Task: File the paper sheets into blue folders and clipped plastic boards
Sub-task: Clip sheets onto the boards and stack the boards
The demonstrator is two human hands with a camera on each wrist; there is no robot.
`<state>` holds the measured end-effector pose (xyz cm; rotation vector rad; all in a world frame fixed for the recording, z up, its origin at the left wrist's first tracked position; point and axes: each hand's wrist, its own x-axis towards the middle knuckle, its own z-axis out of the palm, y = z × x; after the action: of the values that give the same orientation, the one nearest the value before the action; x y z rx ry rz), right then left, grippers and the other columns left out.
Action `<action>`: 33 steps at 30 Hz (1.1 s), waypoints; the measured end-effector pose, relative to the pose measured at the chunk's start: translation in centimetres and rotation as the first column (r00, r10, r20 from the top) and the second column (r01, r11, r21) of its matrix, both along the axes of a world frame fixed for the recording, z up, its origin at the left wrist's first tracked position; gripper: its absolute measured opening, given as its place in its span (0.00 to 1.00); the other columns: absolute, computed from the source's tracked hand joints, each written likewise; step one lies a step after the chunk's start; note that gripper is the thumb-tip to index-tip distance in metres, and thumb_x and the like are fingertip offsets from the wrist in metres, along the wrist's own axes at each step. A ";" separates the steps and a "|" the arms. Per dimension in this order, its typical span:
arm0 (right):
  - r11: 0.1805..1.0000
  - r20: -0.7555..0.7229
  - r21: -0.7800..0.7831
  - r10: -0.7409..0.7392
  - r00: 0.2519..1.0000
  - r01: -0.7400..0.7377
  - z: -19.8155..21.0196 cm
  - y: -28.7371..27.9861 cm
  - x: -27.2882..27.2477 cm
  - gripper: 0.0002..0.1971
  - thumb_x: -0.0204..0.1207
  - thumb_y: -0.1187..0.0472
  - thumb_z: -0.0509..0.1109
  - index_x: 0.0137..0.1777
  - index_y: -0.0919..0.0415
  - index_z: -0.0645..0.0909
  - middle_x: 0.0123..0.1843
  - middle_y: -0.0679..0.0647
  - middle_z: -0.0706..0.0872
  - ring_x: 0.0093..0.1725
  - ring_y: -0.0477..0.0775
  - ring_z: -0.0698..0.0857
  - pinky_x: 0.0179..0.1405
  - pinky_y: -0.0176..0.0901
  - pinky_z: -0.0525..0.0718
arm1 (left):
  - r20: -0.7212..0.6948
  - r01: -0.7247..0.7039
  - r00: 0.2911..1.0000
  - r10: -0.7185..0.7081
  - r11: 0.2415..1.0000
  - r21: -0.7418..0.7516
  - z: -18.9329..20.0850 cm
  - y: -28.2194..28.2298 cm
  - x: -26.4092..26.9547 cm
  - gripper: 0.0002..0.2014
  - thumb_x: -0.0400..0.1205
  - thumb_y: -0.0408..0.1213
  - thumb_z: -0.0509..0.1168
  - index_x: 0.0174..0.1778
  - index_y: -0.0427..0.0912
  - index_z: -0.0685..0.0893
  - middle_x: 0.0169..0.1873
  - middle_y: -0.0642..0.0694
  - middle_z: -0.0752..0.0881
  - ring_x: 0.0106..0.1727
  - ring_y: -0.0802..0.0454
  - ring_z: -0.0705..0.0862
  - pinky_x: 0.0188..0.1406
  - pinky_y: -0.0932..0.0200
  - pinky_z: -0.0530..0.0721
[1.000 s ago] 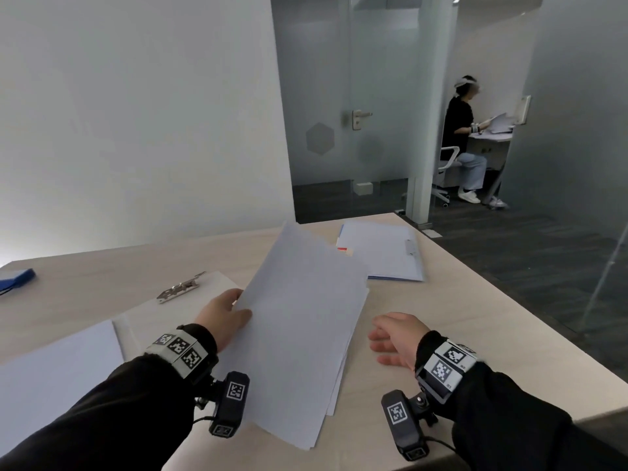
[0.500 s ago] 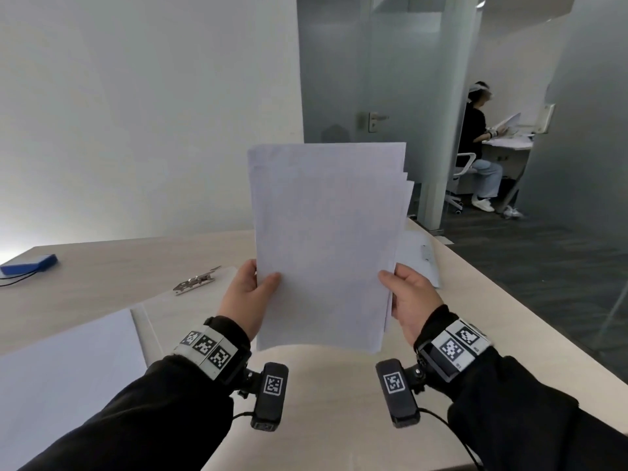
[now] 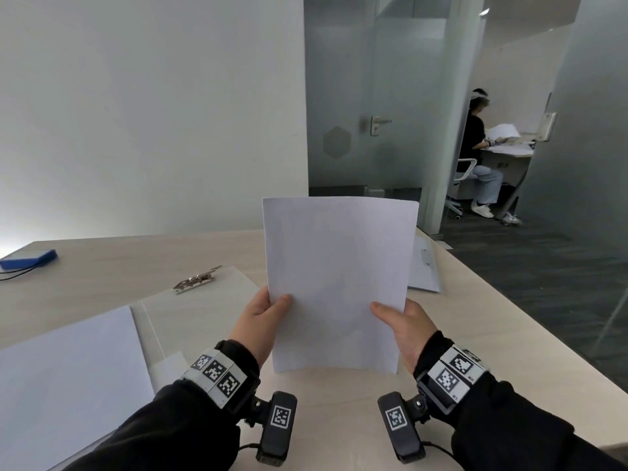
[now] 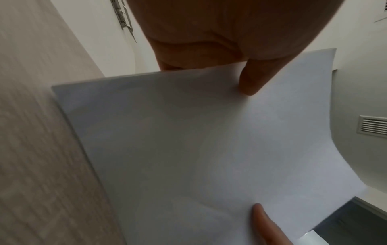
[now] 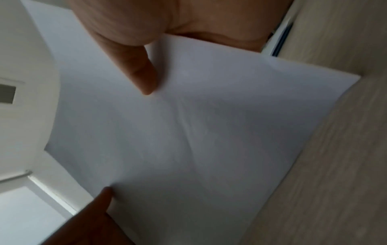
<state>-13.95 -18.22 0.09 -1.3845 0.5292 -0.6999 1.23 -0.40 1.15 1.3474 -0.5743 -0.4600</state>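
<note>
I hold a stack of white paper sheets (image 3: 338,280) upright, its bottom edge at the wooden table (image 3: 339,396). My left hand (image 3: 263,317) pinches its left edge, thumb in front. My right hand (image 3: 402,321) pinches the right edge the same way. Both wrist views show the paper sheets (image 4: 199,149) (image 5: 188,132) close up with a thumb pressed on the front. A clear plastic board with a metal clip (image 3: 197,283) lies flat on the table to the left. A folder with paper on it (image 3: 424,270) lies behind the stack, mostly hidden.
Another white sheet pile (image 3: 64,379) lies at the near left. A blue device with a cable (image 3: 27,259) sits at the far left of the table. The table's right edge drops to dark floor. A person sits at a desk (image 3: 479,154) in the room behind glass.
The sheets went from lying tilted on the table in my left hand to being held upright by both hands, then lowered and squared into an even stack.
</note>
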 end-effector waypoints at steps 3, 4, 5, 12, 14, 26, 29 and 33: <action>0.997 -0.050 -0.074 -0.028 0.998 0.024 0.0 -0.4 -0.2 0.08 0.80 0.63 0.69 0.52 0.54 0.88 0.50 0.53 0.93 0.53 0.56 0.91 0.59 0.54 0.86 | 0.037 0.027 0.999 -0.031 0.992 0.119 0.7 0.4 0.8 0.09 0.84 0.43 0.63 0.53 0.47 0.88 0.48 0.52 0.92 0.51 0.52 0.88 0.50 0.58 0.82; 0.997 -0.051 -0.071 -0.045 0.998 0.041 0.0 -0.6 -0.2 0.08 0.80 0.63 0.68 0.52 0.55 0.88 0.51 0.54 0.93 0.53 0.57 0.91 0.59 0.55 0.86 | 0.085 0.002 0.996 -0.021 0.978 0.209 0.8 0.4 1.5 0.12 0.81 0.47 0.63 0.53 0.47 0.88 0.50 0.52 0.91 0.55 0.52 0.86 0.53 0.57 0.79; 0.996 -0.049 -0.059 -0.064 0.997 0.061 -0.1 -0.9 -0.3 0.08 0.80 0.64 0.68 0.52 0.56 0.88 0.51 0.55 0.93 0.52 0.58 0.91 0.59 0.56 0.86 | 0.157 -0.045 0.988 -0.008 0.943 0.330 0.7 0.5 2.5 0.15 0.80 0.48 0.63 0.56 0.46 0.88 0.55 0.51 0.89 0.59 0.51 0.84 0.58 0.56 0.76; 0.992 -0.069 0.001 -0.127 0.989 0.127 -0.9 -2.1 -0.5 0.06 0.79 0.64 0.69 0.49 0.58 0.88 0.50 0.60 0.93 0.52 0.65 0.90 0.61 0.68 0.84 | 0.252 -0.196 0.884 -0.394 0.179 0.964 -0.7 2.6 6.3 0.23 0.83 0.42 0.56 0.74 0.42 0.75 0.77 0.42 0.74 0.77 0.42 0.71 0.73 0.57 0.69; 0.991 -0.069 0.012 -0.129 0.989 0.130 -0.8 -2.0 -0.3 0.06 0.79 0.64 0.69 0.49 0.59 0.88 0.50 0.61 0.93 0.52 0.66 0.90 0.61 0.68 0.84 | 0.270 -0.225 0.849 -0.455 0.151 0.963 -0.5 2.9 5.8 0.22 0.82 0.43 0.54 0.71 0.44 0.78 0.75 0.44 0.77 0.75 0.44 0.74 0.74 0.55 0.70; 0.992 -0.058 0.115 -0.043 0.997 0.050 -0.4 0.3 0.9 0.07 0.80 0.67 0.68 0.49 0.60 0.87 0.48 0.60 0.93 0.48 0.63 0.90 0.53 0.56 0.86 | 0.048 0.106 0.968 -0.248 0.571 0.814 0.4 5.2 2.5 0.15 0.80 0.38 0.60 0.59 0.48 0.85 0.49 0.54 0.88 0.48 0.52 0.88 0.41 0.60 0.81; 0.991 -0.107 0.134 0.027 0.994 -0.012 -1.1 1.3 1.4 0.07 0.79 0.68 0.69 0.49 0.59 0.88 0.46 0.56 0.94 0.50 0.61 0.90 0.54 0.55 0.86 | -0.035 0.061 0.998 -0.050 0.803 0.593 0.9 5.9 3.6 0.13 0.81 0.44 0.63 0.58 0.47 0.87 0.53 0.49 0.91 0.51 0.49 0.89 0.50 0.54 0.81; 0.970 -0.205 0.225 0.137 0.969 -0.090 -2.1 2.9 2.8 0.08 0.78 0.70 0.69 0.54 0.64 0.87 0.50 0.62 0.92 0.52 0.65 0.89 0.60 0.61 0.84 | -0.175 0.013 0.983 0.051 0.937 0.348 1.7 6.2 4.0 0.11 0.81 0.35 0.64 0.52 0.40 0.91 0.48 0.37 0.92 0.41 0.41 0.89 0.44 0.49 0.88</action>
<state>-11.16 -15.34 -2.03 -1.2839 0.6729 -0.3856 5.21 5.76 2.89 1.6263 -0.3361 -0.6851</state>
